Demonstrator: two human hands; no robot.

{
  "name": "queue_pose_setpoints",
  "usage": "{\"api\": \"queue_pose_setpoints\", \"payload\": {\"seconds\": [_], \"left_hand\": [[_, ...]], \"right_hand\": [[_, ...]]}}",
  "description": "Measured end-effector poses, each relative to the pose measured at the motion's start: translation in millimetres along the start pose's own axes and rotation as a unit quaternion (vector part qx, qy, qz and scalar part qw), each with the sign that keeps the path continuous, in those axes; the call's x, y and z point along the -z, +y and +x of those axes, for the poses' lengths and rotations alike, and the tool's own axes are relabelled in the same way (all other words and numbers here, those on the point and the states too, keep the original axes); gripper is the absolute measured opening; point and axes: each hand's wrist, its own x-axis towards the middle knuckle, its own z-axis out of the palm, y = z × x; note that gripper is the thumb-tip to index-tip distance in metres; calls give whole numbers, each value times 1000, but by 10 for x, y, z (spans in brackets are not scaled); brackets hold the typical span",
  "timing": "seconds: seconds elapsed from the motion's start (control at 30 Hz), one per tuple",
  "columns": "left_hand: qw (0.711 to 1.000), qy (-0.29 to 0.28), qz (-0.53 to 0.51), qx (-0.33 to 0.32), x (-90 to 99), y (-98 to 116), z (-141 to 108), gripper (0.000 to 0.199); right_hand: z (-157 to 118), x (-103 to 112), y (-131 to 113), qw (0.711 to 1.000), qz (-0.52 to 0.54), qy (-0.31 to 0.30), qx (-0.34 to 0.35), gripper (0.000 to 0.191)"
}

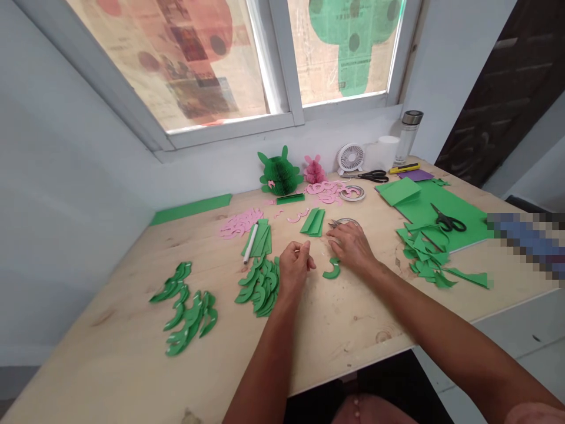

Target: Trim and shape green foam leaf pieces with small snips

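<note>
My left hand (296, 266) hovers over the middle of the table with its fingers curled together; what they hold, if anything, is too small to make out. My right hand (350, 244) reaches to a roll of tape (353, 222) and partly covers it, and small metal tips show beside its fingers. Between the hands lies one curved green paper piece (332, 268). Left of my left hand is a pile of curved green pieces (260, 287). Beyond the hands stands a folded green paper (313, 222).
More green pieces (192, 321) lie at left. A white pen (251, 242) rests on green strips. Pink cutouts (242, 222), a green paper figure (281, 176) and a small fan (351, 158) are farther back. Black scissors (448, 221) and green scraps (424, 250) are at right.
</note>
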Motion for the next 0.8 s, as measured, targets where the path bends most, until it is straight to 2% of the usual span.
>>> {"api": "queue_pose_setpoints", "payload": {"seconds": [0.2,0.43,0.6,0.8], "left_hand": [[999,9,-41,20,10,39,-2,29],[998,49,-32,13,41,79,-11,36],[998,34,-57,18,23,95,-20,41],[997,24,-67,29,8,89,-27,42]], "right_hand": [[-10,-10,-22,998,26,-42,30,19],[-11,-3,-86,995,35,-78,47,14],[22,-20,-130,994,3,-108,31,14],[40,-62,-164,993,-14,-112,33,12]]}}
